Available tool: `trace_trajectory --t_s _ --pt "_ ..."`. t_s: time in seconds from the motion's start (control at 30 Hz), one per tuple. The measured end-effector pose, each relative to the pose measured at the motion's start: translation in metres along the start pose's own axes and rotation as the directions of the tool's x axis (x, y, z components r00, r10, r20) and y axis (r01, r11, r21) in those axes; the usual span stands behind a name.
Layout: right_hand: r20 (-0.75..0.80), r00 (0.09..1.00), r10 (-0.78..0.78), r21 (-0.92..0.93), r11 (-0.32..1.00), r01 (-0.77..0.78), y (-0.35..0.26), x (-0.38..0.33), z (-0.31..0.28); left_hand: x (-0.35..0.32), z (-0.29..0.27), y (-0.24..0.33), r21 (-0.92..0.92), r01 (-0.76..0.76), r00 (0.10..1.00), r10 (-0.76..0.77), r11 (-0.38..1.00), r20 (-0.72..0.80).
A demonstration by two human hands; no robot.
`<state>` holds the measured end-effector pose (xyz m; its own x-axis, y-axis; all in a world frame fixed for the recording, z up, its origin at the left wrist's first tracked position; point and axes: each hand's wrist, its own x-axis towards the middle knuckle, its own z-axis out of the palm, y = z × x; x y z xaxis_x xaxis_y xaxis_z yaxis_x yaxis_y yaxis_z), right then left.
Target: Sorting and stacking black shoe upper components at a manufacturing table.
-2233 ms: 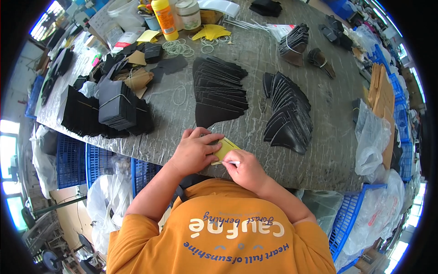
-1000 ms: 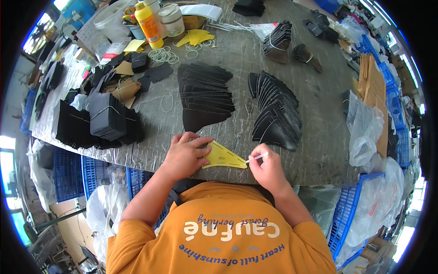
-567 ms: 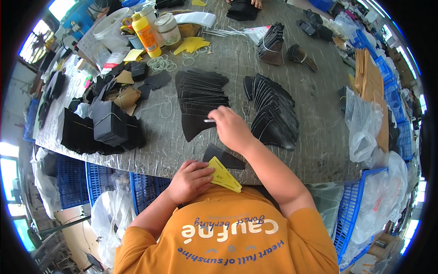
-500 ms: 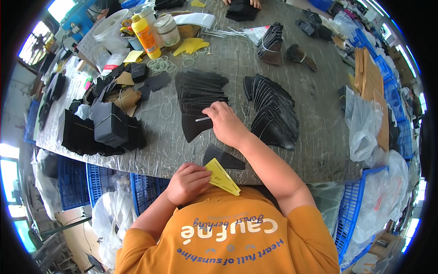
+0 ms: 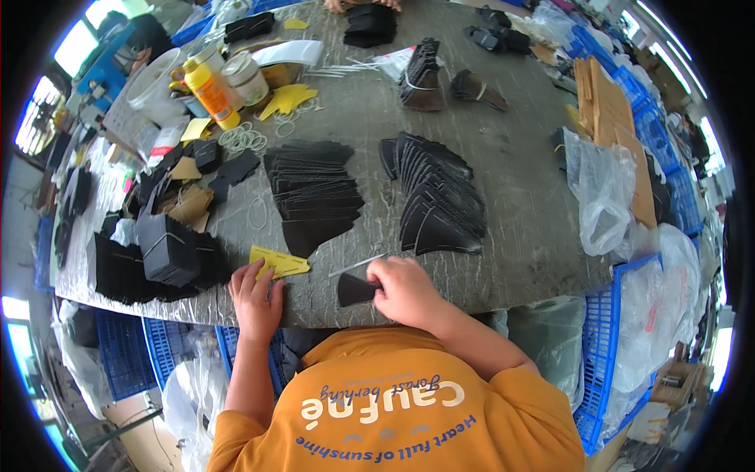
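My left hand (image 5: pixel 255 303) rests by the table's front edge, fingers apart, fingertips at the lower left of a flat yellow template (image 5: pixel 285 263). To its right, my right hand (image 5: pixel 405 291) is closed on a small dark flared piece (image 5: pixel 355 290). A thin whitish pen (image 5: pixel 354 267) also sticks out leftward from its fingers. Beyond my hands lies a fanned row of black cut pieces (image 5: pixel 313 197). Right of that is a second fanned row of black pieces (image 5: pixel 442 197), with pale lines along some edges.
Black bundles (image 5: pixel 169 252) stand at the left edge. Rubber bands (image 5: pixel 242 138), a yellow bottle (image 5: pixel 212 96) and a jar (image 5: pixel 245 79) are farther back. Banded dark bundles (image 5: pixel 422 79) lie beyond the right row. Another person's hands touch a black stack (image 5: pixel 370 26) at the far edge.
My right hand has come back from the left row toward the front edge and now holds the dark piece with the pen. My left hand has moved left, bringing the yellow template onto the table.
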<state>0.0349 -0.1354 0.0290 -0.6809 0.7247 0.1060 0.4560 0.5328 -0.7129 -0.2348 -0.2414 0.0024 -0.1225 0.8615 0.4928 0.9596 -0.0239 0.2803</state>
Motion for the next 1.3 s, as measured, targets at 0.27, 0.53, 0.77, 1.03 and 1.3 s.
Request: trace_trajectory --t_s 0.27,0.53,0.77,1.03,1.3 --pt "-0.345 0.939 0.020 -0.143 0.987 -0.073 0.039 -0.023 -0.089 0.042 0.026 0.061 -0.470 -0.085 0.995 0.103 0.879 0.014" --pt "-0.286 0.939 -0.191 -0.502 0.865 0.022 0.061 -0.038 -0.066 0.079 0.076 0.127 -0.702 0.267 0.929 0.017 0.661 0.370" --pt "-0.357 0.933 0.056 -0.404 0.891 -0.208 0.064 -0.023 -0.064 0.147 0.119 0.131 -0.670 0.519 0.855 -0.321 0.530 0.408" --pt "-0.195 0.949 0.249 -0.390 0.868 -0.308 0.079 0.000 -0.079 0.267 0.186 0.119 -0.305 0.751 0.642 -0.538 0.586 0.546" --pt "-0.159 0.954 0.253 -0.327 0.898 -0.293 0.090 0.003 -0.082 0.292 0.168 0.137 -0.239 0.597 0.615 -0.246 0.766 0.749"
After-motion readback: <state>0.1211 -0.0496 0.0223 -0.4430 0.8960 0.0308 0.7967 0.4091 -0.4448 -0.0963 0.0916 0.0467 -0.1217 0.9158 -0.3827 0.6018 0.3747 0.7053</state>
